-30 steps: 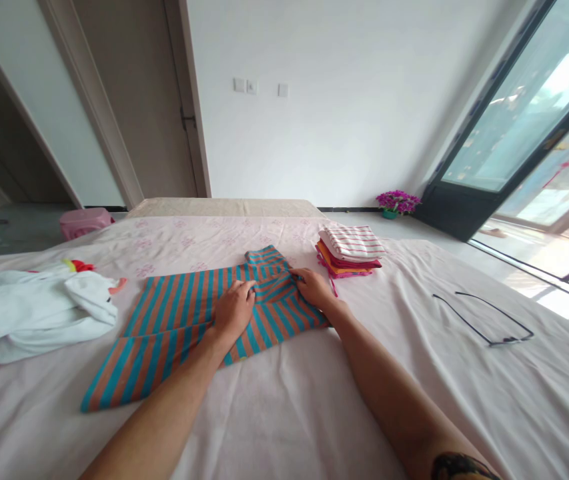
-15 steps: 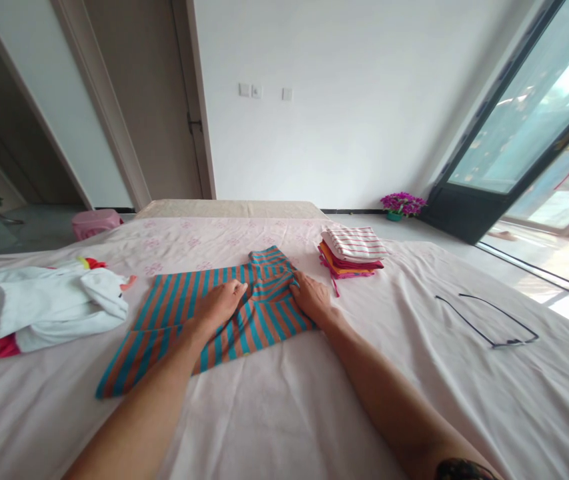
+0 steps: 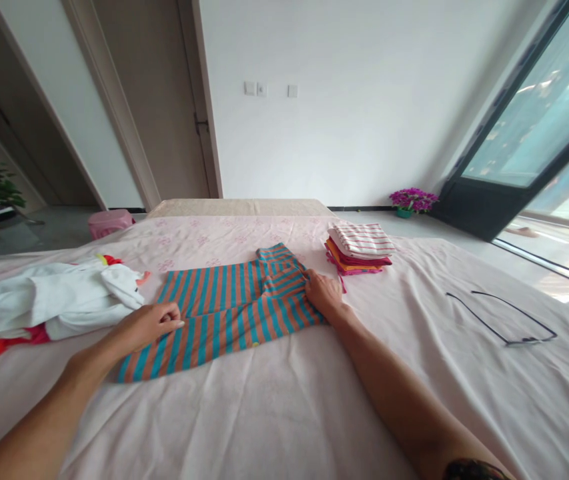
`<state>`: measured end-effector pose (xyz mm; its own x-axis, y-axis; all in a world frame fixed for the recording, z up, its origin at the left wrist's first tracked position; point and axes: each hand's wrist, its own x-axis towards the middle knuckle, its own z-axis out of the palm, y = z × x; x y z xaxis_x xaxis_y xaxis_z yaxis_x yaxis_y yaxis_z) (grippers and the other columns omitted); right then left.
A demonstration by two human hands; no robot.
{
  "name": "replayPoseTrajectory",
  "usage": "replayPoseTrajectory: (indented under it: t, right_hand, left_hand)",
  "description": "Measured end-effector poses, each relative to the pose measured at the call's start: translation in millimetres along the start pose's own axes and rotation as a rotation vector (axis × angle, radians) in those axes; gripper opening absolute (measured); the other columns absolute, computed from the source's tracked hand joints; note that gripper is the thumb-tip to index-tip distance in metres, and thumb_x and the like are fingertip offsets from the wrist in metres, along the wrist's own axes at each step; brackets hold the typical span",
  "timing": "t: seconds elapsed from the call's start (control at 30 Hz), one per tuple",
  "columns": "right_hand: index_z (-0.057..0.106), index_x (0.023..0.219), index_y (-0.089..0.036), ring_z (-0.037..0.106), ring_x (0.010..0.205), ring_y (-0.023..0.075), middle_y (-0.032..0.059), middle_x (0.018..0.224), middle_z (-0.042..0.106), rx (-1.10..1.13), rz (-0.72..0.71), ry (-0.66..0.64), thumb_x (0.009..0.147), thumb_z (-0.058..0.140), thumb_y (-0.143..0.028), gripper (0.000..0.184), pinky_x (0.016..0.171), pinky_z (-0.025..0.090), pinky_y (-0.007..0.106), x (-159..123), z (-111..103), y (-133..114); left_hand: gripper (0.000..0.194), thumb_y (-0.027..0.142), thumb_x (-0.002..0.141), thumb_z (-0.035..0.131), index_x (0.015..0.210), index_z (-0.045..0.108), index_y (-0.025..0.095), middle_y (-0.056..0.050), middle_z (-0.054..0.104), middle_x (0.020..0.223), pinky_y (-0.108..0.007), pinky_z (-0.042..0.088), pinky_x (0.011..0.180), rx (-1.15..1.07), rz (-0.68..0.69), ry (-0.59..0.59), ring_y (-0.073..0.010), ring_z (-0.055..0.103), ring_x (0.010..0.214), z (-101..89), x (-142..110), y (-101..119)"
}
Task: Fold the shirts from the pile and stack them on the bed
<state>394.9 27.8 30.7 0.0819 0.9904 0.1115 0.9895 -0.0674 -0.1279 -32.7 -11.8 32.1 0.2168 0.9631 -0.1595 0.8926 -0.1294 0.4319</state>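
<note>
A shirt with teal and brown stripes (image 3: 229, 297) lies folded over and spread fairly flat on the bed, its collar end pointing away to the right. Over its left end is my left hand (image 3: 157, 323), fingers curled in, with no cloth visible between them. My right hand (image 3: 323, 291) closes on the right edge of the shirt, the fingertips partly hidden against the cloth. Just beyond that hand stands a stack of folded clothes (image 3: 361, 243), a white one with red stripes on top. Left of my left hand is a loose pile of white clothing (image 3: 59, 293) with red cloth under it.
A pale pink sheet (image 3: 284, 400) covers the bed. Black-framed glasses (image 3: 504, 320) rest on it at the right. On the floor beyond are a pink stool (image 3: 111, 223) and purple flowers (image 3: 411, 199) in a green pot.
My left hand has moved left from the shirt's middle to its left end, and the cloth there lies smoother. The right hand stays at the right edge. The view has shifted slightly.
</note>
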Motion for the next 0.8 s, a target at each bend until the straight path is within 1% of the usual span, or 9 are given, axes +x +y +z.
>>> replayPoseTrajectory:
  t: [0.13, 0.27, 0.3, 0.4, 0.47, 0.57, 0.63, 0.73, 0.8]
  right_hand:
    - [0.054, 0.132, -0.028, 0.066, 0.102, 0.0282, 0.0107, 0.115, 0.070, -0.006, 0.009, 0.009, 0.099, 0.034, -0.030, 0.040, 0.083, 0.044, 0.038, -1.9, -1.4, -1.2]
    - [0.054, 0.132, -0.026, 0.065, 0.102, 0.0280, 0.0117, 0.112, 0.071, -0.027, 0.030, 0.000, 0.099, 0.033, -0.030, 0.039, 0.083, 0.044, 0.038, -2.4, -2.3, -2.7]
    - [0.055, 0.131, -0.025, 0.065, 0.101, 0.0281, 0.0119, 0.111, 0.070, -0.033, 0.034, -0.003, 0.099, 0.033, -0.030, 0.039, 0.082, 0.044, 0.038, -2.4, -2.7, -2.9]
    - [0.058, 0.125, -0.023, 0.062, 0.102, 0.0287, 0.0123, 0.112, 0.068, -0.055, 0.011, 0.047, 0.099, 0.034, -0.032, 0.037, 0.083, 0.043, 0.038, -3.4, -7.1, -3.8]
    - [0.060, 0.123, -0.022, 0.058, 0.106, 0.0294, 0.0133, 0.114, 0.066, -0.071, -0.049, 0.121, 0.099, 0.036, -0.033, 0.036, 0.088, 0.041, 0.039, -5.6, -12.4, -6.2]
    - [0.061, 0.125, -0.023, 0.054, 0.111, 0.0277, 0.0130, 0.118, 0.065, -0.022, -0.204, 0.180, 0.100, 0.036, -0.030, 0.036, 0.097, 0.037, 0.039, -11.7, -19.5, -15.7]
    - [0.060, 0.128, -0.024, 0.053, 0.115, 0.0242, 0.0101, 0.124, 0.064, 0.074, -0.374, 0.164, 0.101, 0.034, -0.028, 0.038, 0.101, 0.036, 0.036, -16.6, -19.8, -25.3]
    - [0.053, 0.138, -0.024, 0.045, 0.131, 0.0213, 0.0057, 0.141, 0.055, 0.173, -0.646, 0.099, 0.103, 0.032, -0.036, 0.043, 0.111, 0.030, 0.034, -21.5, -10.7, -38.8]
    - [0.045, 0.145, -0.022, 0.034, 0.141, 0.0219, 0.0050, 0.151, 0.044, 0.157, -0.736, 0.031, 0.103, 0.030, -0.043, 0.050, 0.116, 0.024, 0.037, -21.7, -0.2, -43.2]
  left_hand:
    - [0.031, 0.052, 0.087, 0.043, 0.080, 0.050, 0.023, 0.004, 0.056, 0.068, -0.025, 0.038, 0.062, 0.013, 0.055, 0.203, -0.0157, 0.054, 0.065, -4.7, -1.2, -4.6]
    - [0.020, 0.041, 0.086, 0.046, 0.081, 0.054, 0.023, 0.001, 0.061, 0.076, -0.027, 0.041, 0.066, 0.133, 0.027, 0.164, -0.0184, 0.058, 0.072, -6.5, -1.1, -9.1]
    - [0.017, 0.037, 0.085, 0.047, 0.082, 0.056, 0.023, -0.001, 0.063, 0.080, -0.028, 0.042, 0.068, 0.185, 0.015, 0.195, -0.0196, 0.060, 0.076, -5.9, -1.9, -8.2]
    - [0.019, 0.026, 0.085, 0.044, 0.091, 0.062, 0.022, -0.006, 0.067, 0.095, -0.034, 0.045, 0.082, 0.329, 0.044, 0.414, -0.0238, 0.062, 0.090, -0.3, -5.7, 7.0]
    - [0.025, 0.022, 0.088, 0.040, 0.097, 0.064, 0.022, -0.007, 0.068, 0.103, -0.037, 0.045, 0.090, 0.326, 0.158, 0.492, -0.0241, 0.062, 0.097, 8.0, -7.5, 26.9]
    - [0.032, 0.023, 0.095, 0.035, 0.107, 0.065, 0.022, -0.006, 0.068, 0.115, -0.034, 0.045, 0.100, 0.171, 0.383, 0.472, -0.0197, 0.062, 0.109, 27.7, -6.7, 58.3]
    - [0.035, 0.028, 0.098, 0.035, 0.117, 0.063, 0.024, -0.005, 0.065, 0.126, -0.033, 0.044, 0.105, 0.106, 0.476, 0.423, -0.0179, 0.058, 0.119, 42.8, -4.4, 71.0]
    - [0.041, 0.036, 0.099, 0.040, 0.135, 0.055, 0.026, -0.004, 0.054, 0.144, -0.037, 0.038, 0.113, 0.138, 0.545, 0.317, -0.0190, 0.047, 0.135, 60.3, -1.3, 73.6]
    - [0.045, 0.038, 0.099, 0.041, 0.142, 0.049, 0.027, -0.004, 0.047, 0.151, -0.040, 0.035, 0.116, 0.209, 0.556, 0.278, -0.0207, 0.040, 0.140, 66.1, -0.7, 69.4]
